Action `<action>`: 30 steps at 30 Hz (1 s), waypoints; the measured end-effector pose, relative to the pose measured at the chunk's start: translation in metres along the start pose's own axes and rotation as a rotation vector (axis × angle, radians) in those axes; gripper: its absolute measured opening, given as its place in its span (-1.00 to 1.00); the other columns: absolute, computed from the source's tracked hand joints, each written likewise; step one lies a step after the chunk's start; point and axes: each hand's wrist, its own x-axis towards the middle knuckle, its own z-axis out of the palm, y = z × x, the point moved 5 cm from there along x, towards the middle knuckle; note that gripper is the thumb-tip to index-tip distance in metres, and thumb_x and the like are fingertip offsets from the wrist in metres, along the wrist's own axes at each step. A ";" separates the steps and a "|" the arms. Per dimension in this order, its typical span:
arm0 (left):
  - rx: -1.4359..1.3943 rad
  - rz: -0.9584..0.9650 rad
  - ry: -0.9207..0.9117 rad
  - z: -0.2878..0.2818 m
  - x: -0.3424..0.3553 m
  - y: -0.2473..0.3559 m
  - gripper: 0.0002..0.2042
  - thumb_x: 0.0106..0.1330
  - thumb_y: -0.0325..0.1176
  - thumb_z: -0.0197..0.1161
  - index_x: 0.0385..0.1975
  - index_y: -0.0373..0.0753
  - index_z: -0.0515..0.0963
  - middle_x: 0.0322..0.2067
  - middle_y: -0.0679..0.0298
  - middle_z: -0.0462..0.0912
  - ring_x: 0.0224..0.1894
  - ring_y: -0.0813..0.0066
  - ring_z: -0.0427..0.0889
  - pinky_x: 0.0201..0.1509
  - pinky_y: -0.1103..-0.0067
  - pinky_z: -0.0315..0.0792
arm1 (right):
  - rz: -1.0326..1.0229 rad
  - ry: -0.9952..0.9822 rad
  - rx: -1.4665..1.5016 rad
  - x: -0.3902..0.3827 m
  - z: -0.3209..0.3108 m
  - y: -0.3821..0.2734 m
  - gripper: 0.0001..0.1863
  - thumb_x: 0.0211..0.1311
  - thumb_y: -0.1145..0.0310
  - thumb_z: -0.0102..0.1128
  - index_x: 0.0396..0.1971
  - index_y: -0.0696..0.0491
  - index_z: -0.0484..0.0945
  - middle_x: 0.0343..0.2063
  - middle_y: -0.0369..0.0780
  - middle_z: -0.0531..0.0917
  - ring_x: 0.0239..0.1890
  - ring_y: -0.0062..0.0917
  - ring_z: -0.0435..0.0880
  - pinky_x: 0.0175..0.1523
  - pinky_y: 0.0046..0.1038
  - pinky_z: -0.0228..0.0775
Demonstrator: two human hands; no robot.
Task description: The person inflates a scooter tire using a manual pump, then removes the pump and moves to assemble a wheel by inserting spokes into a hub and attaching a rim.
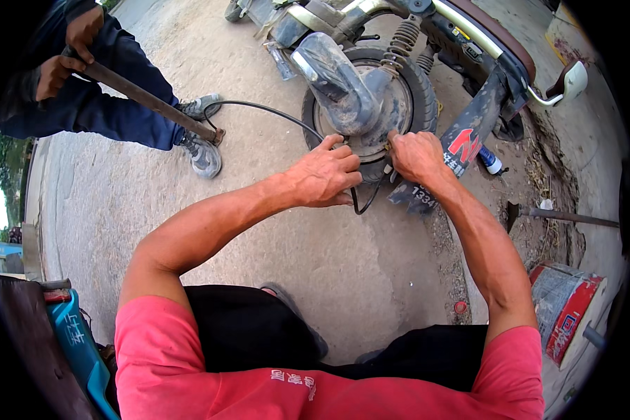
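A scooter's wheel (pixel 427 91) with a black tyre and dusty hub stands in front of me. My left hand (pixel 327 171) is at the wheel's near left side, its fingers curled round a black hose (pixel 269 110). The hose comes in from the left, passes behind the hand and loops below it toward the wheel's lower edge. At the lower right of the hub, my right hand (pixel 418 157) is closed, with its fingertips against the wheel; what they pinch is hidden. A small metal fitting (pixel 388 168) shows just below those fingertips.
At the left, another person's hands (pixel 66 59) hold a rusty tube (pixel 136 91) slanting to the ground by their shoes. A loose mudguard (pixel 462 140) hangs beside the wheel. Right lie a blue-white tube (pixel 492 162), a long-handled tool (pixel 567 214) and a red-white drum (pixel 565 308).
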 end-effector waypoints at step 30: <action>-0.076 0.051 -0.039 0.011 0.006 0.010 -0.62 -0.02 -0.10 0.53 -0.33 -0.20 0.60 -0.29 0.25 0.51 -0.08 0.27 0.51 0.27 0.14 0.25 | 0.005 -0.011 -0.005 0.001 0.001 -0.001 -0.80 0.16 0.39 0.00 -0.37 0.14 0.60 -0.49 0.01 0.71 -0.37 -0.13 0.74 -0.21 -0.15 0.54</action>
